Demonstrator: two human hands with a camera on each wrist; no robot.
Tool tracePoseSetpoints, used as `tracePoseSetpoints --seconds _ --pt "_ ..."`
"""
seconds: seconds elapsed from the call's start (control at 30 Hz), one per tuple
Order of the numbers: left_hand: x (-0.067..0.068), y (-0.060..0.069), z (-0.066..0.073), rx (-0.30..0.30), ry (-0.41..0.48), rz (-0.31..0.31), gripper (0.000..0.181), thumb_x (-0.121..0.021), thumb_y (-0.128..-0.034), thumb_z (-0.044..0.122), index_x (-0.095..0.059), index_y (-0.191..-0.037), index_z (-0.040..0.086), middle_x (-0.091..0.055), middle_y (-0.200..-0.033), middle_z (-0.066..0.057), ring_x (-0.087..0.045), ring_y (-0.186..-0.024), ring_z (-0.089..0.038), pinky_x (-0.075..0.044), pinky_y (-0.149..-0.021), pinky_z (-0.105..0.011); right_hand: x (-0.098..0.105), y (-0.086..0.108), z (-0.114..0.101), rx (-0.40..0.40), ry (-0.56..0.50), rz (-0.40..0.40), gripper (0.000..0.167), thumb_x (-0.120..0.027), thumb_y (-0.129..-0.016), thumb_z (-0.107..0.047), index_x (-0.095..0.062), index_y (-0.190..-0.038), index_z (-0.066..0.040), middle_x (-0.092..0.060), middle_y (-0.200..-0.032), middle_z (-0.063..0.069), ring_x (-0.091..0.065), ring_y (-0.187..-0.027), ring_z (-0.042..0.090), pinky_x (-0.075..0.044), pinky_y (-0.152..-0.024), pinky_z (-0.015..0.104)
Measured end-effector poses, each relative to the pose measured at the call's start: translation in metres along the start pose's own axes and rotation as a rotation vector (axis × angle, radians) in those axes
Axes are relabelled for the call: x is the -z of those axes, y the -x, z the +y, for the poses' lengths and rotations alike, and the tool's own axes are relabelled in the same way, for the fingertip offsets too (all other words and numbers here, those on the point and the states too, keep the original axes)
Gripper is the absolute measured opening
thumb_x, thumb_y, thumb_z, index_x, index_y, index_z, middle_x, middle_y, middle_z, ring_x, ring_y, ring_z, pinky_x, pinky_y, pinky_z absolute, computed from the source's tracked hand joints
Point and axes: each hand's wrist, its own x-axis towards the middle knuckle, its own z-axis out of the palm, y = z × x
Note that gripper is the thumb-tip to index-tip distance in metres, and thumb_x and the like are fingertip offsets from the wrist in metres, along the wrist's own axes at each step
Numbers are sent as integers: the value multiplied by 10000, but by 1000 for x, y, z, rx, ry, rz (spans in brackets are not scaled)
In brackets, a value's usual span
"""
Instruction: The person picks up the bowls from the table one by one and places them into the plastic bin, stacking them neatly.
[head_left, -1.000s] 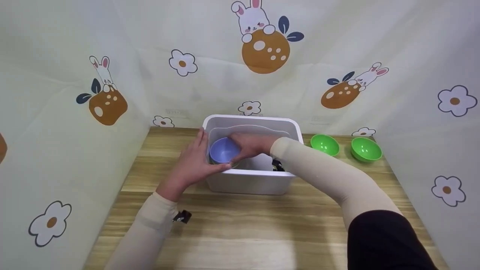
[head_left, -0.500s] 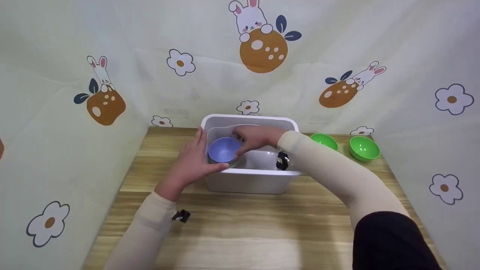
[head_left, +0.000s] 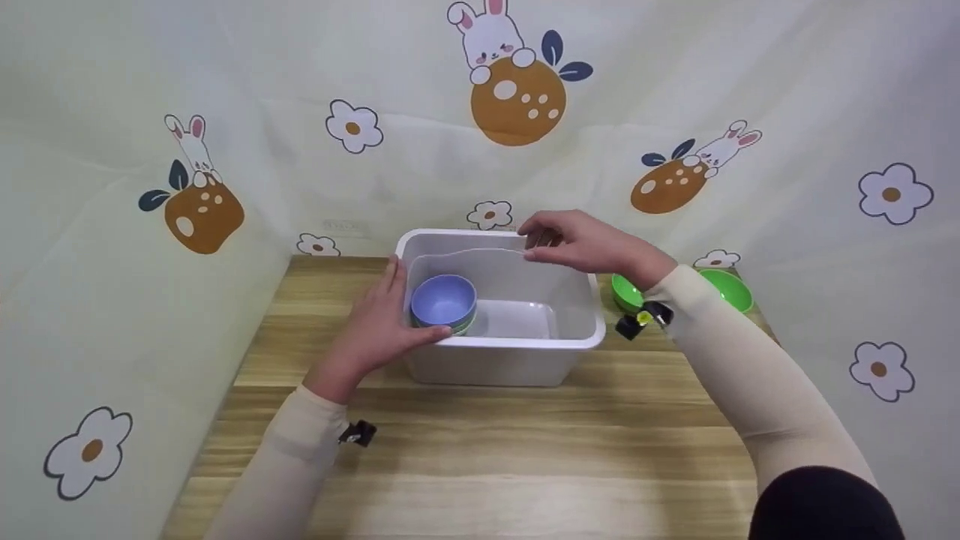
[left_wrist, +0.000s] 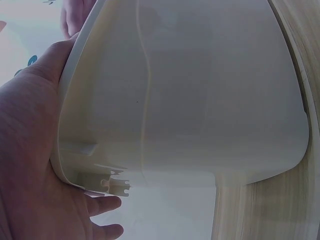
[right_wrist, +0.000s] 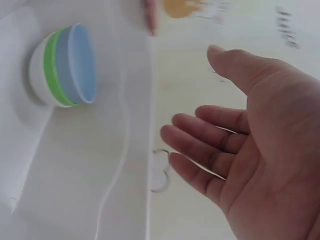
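Observation:
A white bin stands at the back of the wooden table. Inside its left end is a stack of nested bowls, the top one blue; the right wrist view shows green and white layers under the blue bowl. My left hand rests on the bin's left front corner, thumb along the front rim. In the left wrist view, the left hand lies against the bin's rim. My right hand is over the bin's back right rim, holding nothing; its fingers are loosely bent in the right wrist view.
Right of the bin, two green bowls stand on the table, one partly behind the right wrist and the other partly behind the sleeve. Patterned cloth hangs behind and at both sides of the wooden table.
My right hand has come away from the bowl stack, moving up and right out of the bin with nothing in it. The left hand keeps its place on the rim.

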Motion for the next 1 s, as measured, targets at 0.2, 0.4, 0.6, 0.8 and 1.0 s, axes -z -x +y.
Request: tracePoseSetpoints --seconds 0.2,0.4,0.6,0.8,1.0 --pt "-1 0 -2 -8 -1 6 1553 -747 -747 943 -58 -1758 -15 -4 -1846 -207 -170 -1646 -540 -213 -1279 -745 11 61 22 -2 -70 219 345 -736 -1096 -275 -724 -1379 -78 -775 -1162 69 -707 -1059 215 -570 -961 286" --pt "-1 0 -2 -2 -12 1 1556 -744 -751 942 -39 -1759 -10 14 -1844 -209 -165 -1642 -554 -185 -1285 -748 6 113 53 -81 -157 408 263 -721 -1101 -180 -741 -1324 -41 -763 -1131 159 -705 -995 225 -567 -872 201" --pt "1 1 1 -1 -13 -1 1561 -741 -747 949 -33 -1761 -4 25 -1846 -198 -176 -1637 -561 -219 -1263 -764 0 154 80 -167 -102 536 270 -716 -1106 -187 -736 -1323 -27 -752 -1111 149 -686 -960 246 -538 -811 167" --pt "1 1 1 -3 -6 3 1564 -742 -740 953 -34 -1765 8 15 -1847 -195 -175 -1645 -543 -239 -1259 -762 -9 185 107 -238 -60 669 273 -709 -1107 -164 -723 -1307 22 -752 -1102 188 -672 -940 131 -510 -810 143" --pt "0 0 0 -6 -6 6 1554 -748 -747 943 -35 -1765 11 6 -1847 -199 -196 -1636 -552 -232 -1269 -754 -22 209 128 -293 -10 789 260 -708 -1108 -175 -739 -1287 12 -749 -1085 137 -642 -907 37 -472 -802 131"
